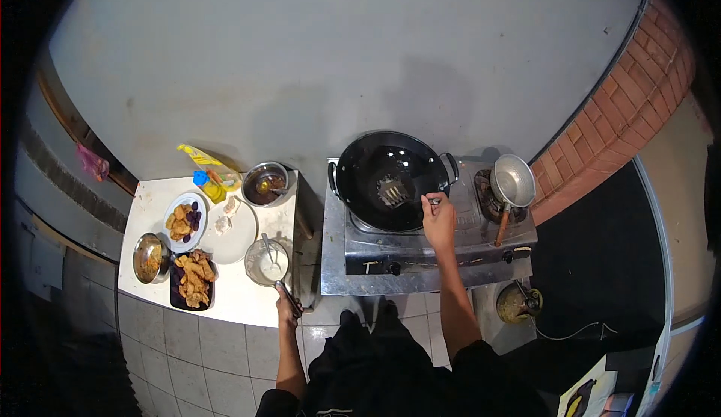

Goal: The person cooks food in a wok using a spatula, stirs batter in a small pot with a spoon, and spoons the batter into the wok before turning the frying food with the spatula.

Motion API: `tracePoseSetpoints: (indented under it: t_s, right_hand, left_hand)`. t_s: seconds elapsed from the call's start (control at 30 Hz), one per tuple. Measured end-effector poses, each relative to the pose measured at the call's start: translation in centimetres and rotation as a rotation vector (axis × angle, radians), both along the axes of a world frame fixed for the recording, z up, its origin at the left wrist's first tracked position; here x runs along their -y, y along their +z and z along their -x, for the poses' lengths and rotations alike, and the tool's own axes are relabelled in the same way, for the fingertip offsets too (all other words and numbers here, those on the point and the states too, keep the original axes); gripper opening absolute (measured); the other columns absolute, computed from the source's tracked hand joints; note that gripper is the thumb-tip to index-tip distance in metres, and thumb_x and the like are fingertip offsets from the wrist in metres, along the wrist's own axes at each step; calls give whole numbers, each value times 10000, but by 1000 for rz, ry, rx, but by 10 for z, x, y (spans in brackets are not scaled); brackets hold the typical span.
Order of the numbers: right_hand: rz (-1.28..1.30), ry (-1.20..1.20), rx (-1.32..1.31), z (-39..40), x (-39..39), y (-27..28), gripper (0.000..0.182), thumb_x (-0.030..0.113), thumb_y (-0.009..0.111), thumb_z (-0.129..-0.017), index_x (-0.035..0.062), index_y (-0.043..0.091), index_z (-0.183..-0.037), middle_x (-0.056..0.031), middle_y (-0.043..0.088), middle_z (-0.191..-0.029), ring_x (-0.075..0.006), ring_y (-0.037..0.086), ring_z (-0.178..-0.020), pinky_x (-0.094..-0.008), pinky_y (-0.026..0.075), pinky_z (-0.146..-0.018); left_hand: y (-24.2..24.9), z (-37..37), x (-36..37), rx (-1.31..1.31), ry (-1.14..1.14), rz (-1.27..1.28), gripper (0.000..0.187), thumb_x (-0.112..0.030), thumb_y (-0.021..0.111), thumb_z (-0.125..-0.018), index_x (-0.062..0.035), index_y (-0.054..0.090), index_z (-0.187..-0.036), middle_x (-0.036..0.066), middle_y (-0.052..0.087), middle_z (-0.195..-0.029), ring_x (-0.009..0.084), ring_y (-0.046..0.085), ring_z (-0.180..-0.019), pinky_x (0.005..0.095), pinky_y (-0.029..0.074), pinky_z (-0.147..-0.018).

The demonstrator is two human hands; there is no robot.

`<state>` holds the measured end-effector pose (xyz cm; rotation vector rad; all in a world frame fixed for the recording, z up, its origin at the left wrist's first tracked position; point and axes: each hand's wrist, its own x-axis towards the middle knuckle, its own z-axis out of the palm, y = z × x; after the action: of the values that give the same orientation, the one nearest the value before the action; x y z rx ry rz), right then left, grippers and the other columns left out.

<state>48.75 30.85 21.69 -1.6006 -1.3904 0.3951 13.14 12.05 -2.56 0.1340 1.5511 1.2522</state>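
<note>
A black two-handled wok [363, 210] sits on the left burner, with a little oil and pale bits at its bottom. My right hand [438, 220] is closed on the handle end of a slotted turner [392, 191], whose head rests low in the wok. At the table's right edge, my left hand [286, 312] is closed round a dark handle [288, 299] that runs up to the rim of a clear bowl [252, 268]. White batter and a spoon [268, 246] are in that bowl.
The steel stove [451, 267] also carries a small wooden-handled pan [514, 180]. On the white table [248, 308] are a white plate [242, 240], fried pieces on a dark tray [194, 280], an oval plate of food [184, 224], metal bowls [151, 258] and an oil bottle [212, 189].
</note>
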Motion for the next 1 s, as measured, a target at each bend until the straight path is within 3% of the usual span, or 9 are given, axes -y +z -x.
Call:
tracePoseSetpoints:
  t_s: [0.2, 0.27, 0.37, 0.43, 0.53, 0.6, 0.67, 0.83, 1.0]
  right_hand:
    - [32, 20, 38, -4, -3, 3, 214, 189, 665, -847, -13, 616, -901, -161, 641, -704, -305, 642, -657, -389, 471, -610]
    - [24, 30, 38, -5, -5, 3, 222, 200, 674, -838, -6, 620, -900, -170, 640, -709, -312, 643, -667, -394, 474, -616]
    - [44, 75, 75, -15, -9, 6, 230, 212, 694, -818, 1, 631, -885, -182, 637, -715, -327, 642, -683, -399, 477, -624]
    - [88, 134, 84, -24, -17, 6, 239, 223, 719, -793, 4, 645, -854, -191, 634, -725, -347, 640, -709, -408, 481, -633]
    - [42, 231, 307, -35, -40, 16, 235, 194, 735, -769, -14, 639, -820, -186, 635, -693, -328, 647, -665, -413, 499, -672]
    - [307, 349, 340, -36, -54, 46, 226, 168, 731, -759, -28, 623, -785, -187, 630, -664, -296, 650, -610, -399, 514, -629]
    - [501, 448, 409, -38, -72, 67, 228, 154, 727, -765, -33, 599, -745, -166, 626, -631, -249, 640, -540, -364, 513, -548]
    - [810, 598, 639, -37, -90, 93, 255, 142, 712, -799, -31, 559, -691, -117, 638, -615, -201, 632, -496, -316, 523, -461]
    - [938, 654, 780, -46, -87, 88, 258, 140, 713, -789, -47, 566, -689, -137, 653, -657, -235, 664, -558, -326, 550, -501]
  left_hand:
    - [10, 8, 9, -254, -89, -27, 489, -512, 563, -892, -31, 489, -937, 57, 551, -674, 132, 533, -508, 264, 428, -446]
    - [0, 27, 15, -365, -165, 80, 493, -463, 585, -889, 7, 490, -999, 123, 589, -741, 215, 587, -599, 333, 476, -540]
    - [51, 11, 23, -1196, -211, 186, 489, -309, 632, -854, 64, 466, -1124, 281, 547, -992, 422, 556, -877, 452, 450, -783]
    - [87, -20, 10, -1371, -261, -252, 445, -252, 644, -846, 44, 476, -1133, 227, 556, -1017, 388, 566, -884, 438, 455, -800]
    - [192, -116, -19, -618, -866, -410, 287, -221, 611, -896, -10, 542, -1078, 103, 605, -943, 144, 584, -870, 307, 483, -759]
    - [227, -182, -22, -86, -1245, -540, 318, -250, 537, -943, -18, 537, -1161, 42, 594, -970, 141, 573, -917, 305, 484, -828]
    - [229, -246, -15, 293, -1523, -658, 483, -329, 481, -975, -7, 368, -1317, 143, 497, -1245, 216, 508, -1158, 394, 458, -956]
    - [292, -337, 30, 739, -1129, -246, 566, -348, 543, -946, -67, 286, -1365, 146, 411, -1326, 207, 434, -1189, 336, 411, -933]
    - [316, -318, 44, 791, -1377, -111, 714, -444, 635, -868, -53, 298, -1362, 152, 434, -1298, 178, 447, -1107, 294, 403, -869]
